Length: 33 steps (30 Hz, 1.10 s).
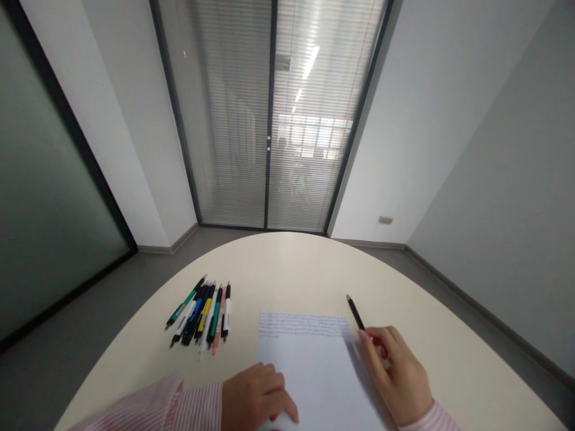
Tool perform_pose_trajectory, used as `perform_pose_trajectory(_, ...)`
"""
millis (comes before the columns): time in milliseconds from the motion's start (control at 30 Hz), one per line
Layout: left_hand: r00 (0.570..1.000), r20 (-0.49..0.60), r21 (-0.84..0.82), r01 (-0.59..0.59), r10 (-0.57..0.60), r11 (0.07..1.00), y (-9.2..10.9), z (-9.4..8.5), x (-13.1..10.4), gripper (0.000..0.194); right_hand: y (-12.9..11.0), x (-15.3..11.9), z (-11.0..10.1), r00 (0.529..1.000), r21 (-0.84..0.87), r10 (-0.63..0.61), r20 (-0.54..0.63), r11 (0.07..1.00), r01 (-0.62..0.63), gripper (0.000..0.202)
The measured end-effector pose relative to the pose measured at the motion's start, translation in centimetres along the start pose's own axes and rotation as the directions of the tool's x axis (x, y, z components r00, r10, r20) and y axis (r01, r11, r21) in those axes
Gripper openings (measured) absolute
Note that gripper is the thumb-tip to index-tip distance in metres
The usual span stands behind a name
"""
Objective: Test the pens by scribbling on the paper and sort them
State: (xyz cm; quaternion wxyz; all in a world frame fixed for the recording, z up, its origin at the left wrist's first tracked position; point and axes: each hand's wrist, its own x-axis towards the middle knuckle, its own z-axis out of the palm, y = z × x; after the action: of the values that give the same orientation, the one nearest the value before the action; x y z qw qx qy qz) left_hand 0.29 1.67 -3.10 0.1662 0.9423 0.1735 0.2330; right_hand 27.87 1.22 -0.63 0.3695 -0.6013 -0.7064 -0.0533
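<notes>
A white sheet of paper lies on the round cream table, with several lines of small handwriting along its top. My left hand rests on the sheet's lower left part, fingers bent and slightly apart, holding nothing. At the sheet's right side, my right hand has its fingers closed around a dark pen. The pen's pointed end faces up and away to the left, and its rear part is hidden in the hand.
Several pens in black, white, green, blue, yellow and pink lie in a loose group at the left on the table. Beyond the table's curved far edge stands a glass partition with blinds.
</notes>
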Motion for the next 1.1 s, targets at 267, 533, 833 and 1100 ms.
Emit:
perform_pose_trajectory(267,0.987,0.155,-0.041,0.041,-0.034,0.998,0.3,-1.6,0.5,0.018,-6.2,-2.6,3.3,0.723,0.076,-0.552,0.415,0.813,0.577,0.016)
perform_pose_trajectory(533,0.994,0.107,0.064,0.025,-0.032,0.998,0.6,-2.0,0.5,0.015,-5.4,-3.1,3.8,0.748,0.066,-0.497,0.441,0.849,0.525,0.012)
perform_pose_trajectory(833,0.937,-0.234,0.127,0.293,-0.259,0.948,-0.3,-1.8,0.4,0.020,-5.2,-3.1,3.6,0.719,0.085,-0.480,0.503,0.855,0.511,0.012)
perform_pose_trajectory(1100,0.826,-0.385,0.502,0.561,-0.411,0.658,-3.8,-5.0,-0.4,0.021,-5.4,-2.8,3.3,0.721,0.085,-0.488,0.492,0.851,0.518,0.013)
